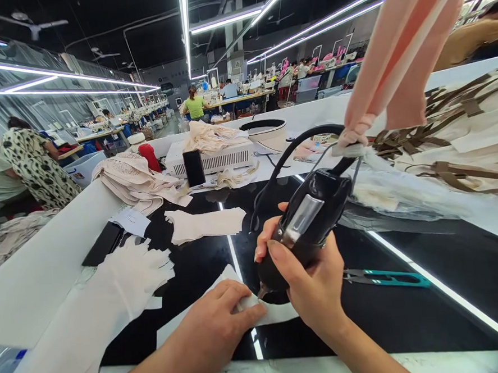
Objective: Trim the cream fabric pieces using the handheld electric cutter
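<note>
My right hand [311, 278] is wrapped round a black corded hand tool [302, 222] with a silver plate on its side and a small metal tip pointing down. A knotted pink cloth strip [397, 59] holds the tool from above. My left hand [217, 318] presses a white cloth piece [277, 314] on the glossy black tabletop, thumb and fingers closed on it. The tool's tip is close by the left fingertips; whether it touches the cloth I cannot tell. Teal thread snips [389, 277] lie right of my right hand.
A flat pale cloth piece [207, 223] and a fanned white stack [128, 284] lie left. Behind stand a vented white box [226, 157] and a black phone-like slab [194, 168]. Bundled cloth with brown straps [461, 140] lies right. A black cable [279, 162] arches behind the tool.
</note>
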Tool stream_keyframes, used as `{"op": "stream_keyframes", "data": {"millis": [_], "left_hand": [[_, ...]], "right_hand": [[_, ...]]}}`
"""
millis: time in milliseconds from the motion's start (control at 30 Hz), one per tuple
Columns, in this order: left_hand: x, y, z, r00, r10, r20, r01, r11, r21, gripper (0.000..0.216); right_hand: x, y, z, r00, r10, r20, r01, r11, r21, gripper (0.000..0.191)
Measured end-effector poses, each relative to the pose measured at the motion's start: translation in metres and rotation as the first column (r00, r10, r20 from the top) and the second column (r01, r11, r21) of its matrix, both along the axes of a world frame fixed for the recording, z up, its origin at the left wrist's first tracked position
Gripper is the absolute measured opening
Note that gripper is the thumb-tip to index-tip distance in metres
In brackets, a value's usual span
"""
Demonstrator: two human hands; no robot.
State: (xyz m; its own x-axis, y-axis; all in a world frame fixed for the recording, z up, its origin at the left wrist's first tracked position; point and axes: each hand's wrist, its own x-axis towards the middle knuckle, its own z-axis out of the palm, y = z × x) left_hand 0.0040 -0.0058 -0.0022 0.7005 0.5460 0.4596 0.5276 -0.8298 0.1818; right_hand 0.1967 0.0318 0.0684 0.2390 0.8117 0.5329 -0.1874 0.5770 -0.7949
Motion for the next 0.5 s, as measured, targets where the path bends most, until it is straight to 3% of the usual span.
{"op": "stream_keyframes", "data": {"millis": [167, 267, 367, 500], "left_hand": [[0.004, 0.002, -0.003, 1.000, 0.014, 0.023, -0.015, 1.000, 0.017, 0.033], [0.007, 0.012, -0.018, 0.999, -0.033, 0.020, 0.030, 0.993, 0.115, 0.022], [0.008, 0.027, -0.035, 0.996, 0.000, -0.086, 0.014, 0.988, 0.154, 0.022], [0.008, 0.045, -0.040, 0.992, 0.014, -0.123, 0.008, 0.983, 0.182, 0.018]], "right_hand": [[-0.001, 0.004, -0.009, 0.999, 0.022, 0.035, -0.021, 1.000, -0.007, 0.031], [-0.001, 0.004, -0.015, 0.999, -0.016, 0.029, 0.019, 0.997, -0.072, 0.033], [0.005, 0.007, -0.020, 0.997, -0.078, 0.027, 0.081, 0.985, -0.150, 0.041], [0.025, 0.014, -0.014, 0.967, -0.159, 0.198, 0.181, 0.979, -0.096, 0.041]]}}
